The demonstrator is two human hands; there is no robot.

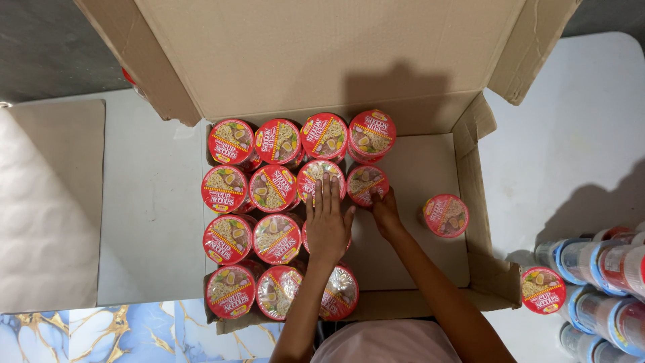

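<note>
An open cardboard box (430, 168) lies on a white table, holding several red-lidded noodle cups packed in rows on its left side. My left hand (327, 222) rests flat, fingers apart, on top of a cup (321, 176) in the second row. My right hand (384, 212) grips the near edge of the neighbouring cup (365, 181) at the end of that row. One lone cup (445, 215) stands apart near the box's right wall.
Another noodle cup (542, 290) stands on the table outside the box's right corner. Several cups wrapped in clear plastic (605, 282) lie at the far right. The box's flaps (154, 60) stand up at the back. A flat cardboard sheet (47, 202) lies on the left.
</note>
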